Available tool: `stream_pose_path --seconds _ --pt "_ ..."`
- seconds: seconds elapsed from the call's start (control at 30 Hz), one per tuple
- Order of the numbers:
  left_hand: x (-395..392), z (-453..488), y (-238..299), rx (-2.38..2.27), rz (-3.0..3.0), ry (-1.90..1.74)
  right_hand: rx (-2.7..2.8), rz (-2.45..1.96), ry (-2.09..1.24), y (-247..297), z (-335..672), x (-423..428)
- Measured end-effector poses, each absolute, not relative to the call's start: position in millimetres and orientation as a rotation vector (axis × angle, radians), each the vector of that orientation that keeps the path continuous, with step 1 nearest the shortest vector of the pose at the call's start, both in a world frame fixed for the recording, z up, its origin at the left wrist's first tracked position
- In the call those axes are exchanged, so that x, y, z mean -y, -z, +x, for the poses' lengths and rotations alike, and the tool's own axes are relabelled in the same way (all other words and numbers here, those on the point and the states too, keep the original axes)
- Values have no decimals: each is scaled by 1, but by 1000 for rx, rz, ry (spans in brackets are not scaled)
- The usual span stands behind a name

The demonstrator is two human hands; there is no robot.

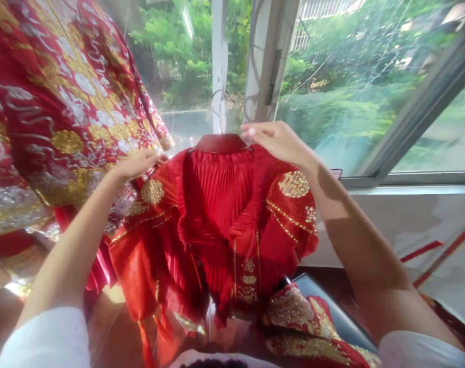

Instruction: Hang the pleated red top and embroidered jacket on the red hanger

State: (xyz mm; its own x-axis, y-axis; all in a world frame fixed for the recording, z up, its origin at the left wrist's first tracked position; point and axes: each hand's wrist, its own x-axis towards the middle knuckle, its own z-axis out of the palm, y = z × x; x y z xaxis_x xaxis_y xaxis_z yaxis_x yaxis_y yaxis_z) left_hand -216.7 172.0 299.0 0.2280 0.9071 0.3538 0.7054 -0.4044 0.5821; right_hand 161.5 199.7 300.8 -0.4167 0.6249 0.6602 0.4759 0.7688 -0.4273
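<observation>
You had two hands in view, one left hand (140, 162) and one right hand (279, 139), with two bare forearms (90, 230) and two white sleeves (48, 338), one in each lower corner. At the centre of the frame you had one red pleated garment (219, 191) and, above it, one hanger hook (217, 105). That garment showed you two large round gold emblems (293, 184), one per shoulder. You had one embroidered jacket (74, 97) at upper left and at least one gold-patterned cloth (293, 312) at lower right. You could count two red strips (422, 251) at right, and at least three window panes (347, 92) across the top.
</observation>
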Motion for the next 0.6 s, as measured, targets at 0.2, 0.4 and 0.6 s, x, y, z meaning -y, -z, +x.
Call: stream_pose_path --seconds 0.2,0.4,0.6 --pt "-171 -162 -301 -1265 2300 -1194 2069 -834 -322 -267 206 -196" --pt "-192 -159 -292 -1404 1846 -1523 1917 -892 -311 -278 194 -209" --pt "-194 -159 -301 -1503 1681 -1032 2108 -1048 -460 -295 190 -225"
